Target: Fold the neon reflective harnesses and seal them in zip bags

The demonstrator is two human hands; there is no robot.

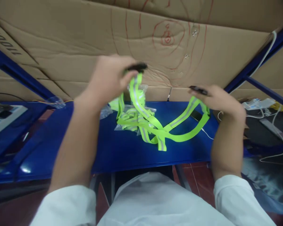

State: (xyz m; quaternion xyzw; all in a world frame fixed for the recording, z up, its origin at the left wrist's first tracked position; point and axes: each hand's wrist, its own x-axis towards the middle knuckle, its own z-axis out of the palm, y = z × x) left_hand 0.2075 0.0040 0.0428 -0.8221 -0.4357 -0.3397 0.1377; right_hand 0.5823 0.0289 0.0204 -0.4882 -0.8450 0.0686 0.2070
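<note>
Between my two raised hands hangs a neon yellow-green reflective harness (163, 133) with grey stripes, its straps crossing in the middle. My left hand (112, 75), smeared by motion, is closed on a black end piece (138, 67), perhaps a buckle, at the top of one strap. At the right, my right hand (217, 97) grips another black end piece (199, 90) with a strap looping down below it. Behind and under the harness, clear plastic bags (152, 110) with more yellow-green strapping lie on the blue table (122, 153).
Cardboard panels (80, 40) with red drawn rings stand behind the blue table. Blue metal frame bars rise at both sides. A dark phone-like object (196, 115) with a white cable lies under the right strap. White power strips (259, 103) and cables sit at the right.
</note>
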